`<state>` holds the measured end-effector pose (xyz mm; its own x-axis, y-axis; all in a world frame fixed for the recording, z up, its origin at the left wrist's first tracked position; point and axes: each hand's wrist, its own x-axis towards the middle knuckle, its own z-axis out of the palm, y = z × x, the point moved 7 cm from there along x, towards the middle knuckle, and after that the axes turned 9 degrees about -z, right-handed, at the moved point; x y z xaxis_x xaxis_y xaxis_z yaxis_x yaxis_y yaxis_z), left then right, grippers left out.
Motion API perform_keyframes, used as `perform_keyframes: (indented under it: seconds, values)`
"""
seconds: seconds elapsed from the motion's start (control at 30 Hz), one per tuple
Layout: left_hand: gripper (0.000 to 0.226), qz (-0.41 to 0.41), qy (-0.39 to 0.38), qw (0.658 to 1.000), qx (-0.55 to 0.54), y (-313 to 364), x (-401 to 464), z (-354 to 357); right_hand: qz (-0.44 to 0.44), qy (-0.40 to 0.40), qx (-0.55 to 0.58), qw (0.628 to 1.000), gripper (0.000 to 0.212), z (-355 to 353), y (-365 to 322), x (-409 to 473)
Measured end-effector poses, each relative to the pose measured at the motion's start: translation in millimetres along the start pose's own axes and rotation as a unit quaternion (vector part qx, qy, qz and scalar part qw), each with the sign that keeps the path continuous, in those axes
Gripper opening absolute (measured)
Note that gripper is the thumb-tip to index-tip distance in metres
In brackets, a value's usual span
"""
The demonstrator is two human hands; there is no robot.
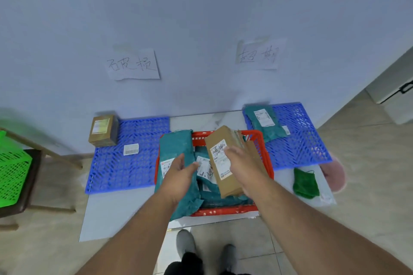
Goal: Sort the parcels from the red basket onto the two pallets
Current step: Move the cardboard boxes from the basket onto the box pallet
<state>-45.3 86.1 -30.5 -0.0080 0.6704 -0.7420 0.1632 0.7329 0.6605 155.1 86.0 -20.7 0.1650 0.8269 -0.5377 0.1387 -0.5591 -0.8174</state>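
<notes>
Floor by the wall, red basket (266, 140) mid-frame between two blue pallets (143, 131) (306, 140). Right hand (241, 163) fingers wrapped on brown box (223, 140), long side running up-frame, right pallet nearer. Left hand (178, 174) loose, grasping nothing, over teal bag (176, 143).

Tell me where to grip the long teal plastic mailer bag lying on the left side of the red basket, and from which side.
Probably grip the long teal plastic mailer bag across its narrow width near the middle, from above. It lies flat and limp, overhanging the red basket, so an end grip would let it droop. The open left hand hovers above it.
</notes>
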Motion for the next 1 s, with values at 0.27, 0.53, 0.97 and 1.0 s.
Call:
perform_keyframes:
  seconds: [0.27,0.53,0.97,1.0]
  values:
    - [0.036,-0.11,-0.067,0.992,0.01,-31,37,54,0.009,0.06,-0.109,0.992,0.049,-35,34,18]
    - [0.019,-0.196,-0.126,0.969,-0.078,-53,73,97,0.063,0.023,-0.153,0.986,0.034,-31,64,43]
    - [0.038,-0.018,-0.102,0.994,-0.037,24,30,77,0.014,0.055,-0.034,0.998,0.03,-48,26,22]
    - [0.039,0.001,-0.087,0.996,-0.034,33,23,69,0.002,0.054,-0.025,0.998,0.03,-45,17,21]
